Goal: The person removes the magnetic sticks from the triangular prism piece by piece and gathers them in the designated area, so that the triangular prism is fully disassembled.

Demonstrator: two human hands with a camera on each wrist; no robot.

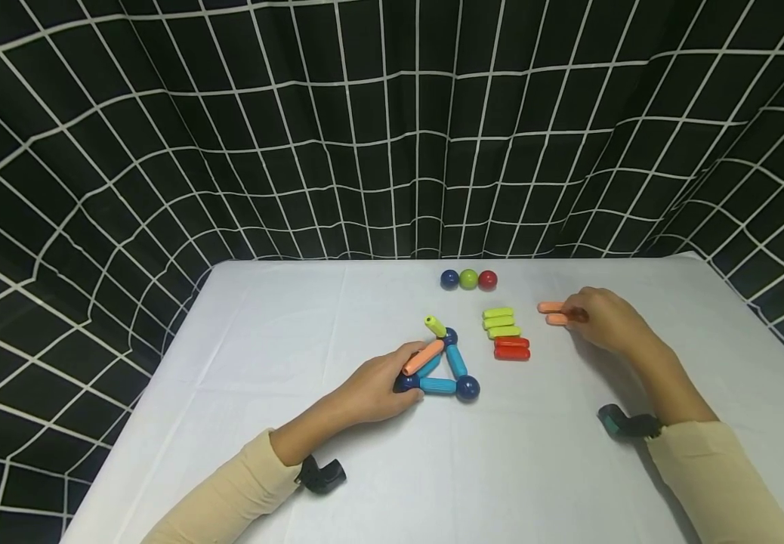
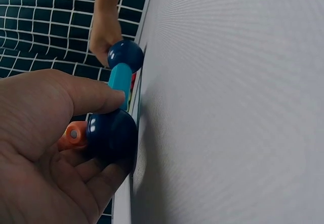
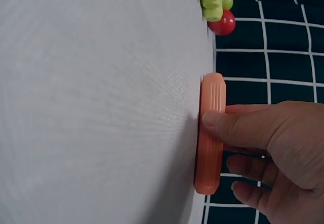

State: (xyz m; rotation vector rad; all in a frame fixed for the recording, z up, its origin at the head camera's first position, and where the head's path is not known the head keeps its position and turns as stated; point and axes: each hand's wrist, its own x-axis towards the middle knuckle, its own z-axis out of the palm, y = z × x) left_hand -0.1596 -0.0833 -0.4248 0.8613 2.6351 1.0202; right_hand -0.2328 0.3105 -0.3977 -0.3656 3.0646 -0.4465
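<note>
My left hand (image 1: pixel 378 389) grips a dark blue ball (image 2: pixel 112 135) at the left corner of a triangle of magnetic sticks and balls. Light blue sticks (image 1: pixel 456 361) join this ball to a near-right ball (image 1: pixel 468 387) and a far ball (image 1: pixel 451 336). From the held corner an orange stick (image 1: pixel 423 357) slants upward, and a yellow-green stick (image 1: pixel 436 326) rises by the far ball. Over at the right, my right hand (image 1: pixel 606 321) pinches an orange magnetic stick (image 3: pixel 211 138) lying at the tabletop, thumb on its side. Another orange stick (image 1: pixel 550 307) lies beside it, partly hidden by the fingers.
Between the hands lie several yellow-green sticks (image 1: pixel 498 323) and two red sticks (image 1: pixel 511 347) in a column. Behind them a blue ball (image 1: pixel 449 279), a green ball (image 1: pixel 469 279) and a red ball (image 1: pixel 488 280) stand in a row. A black gridded cloth backs the white table (image 1: pixel 283 317).
</note>
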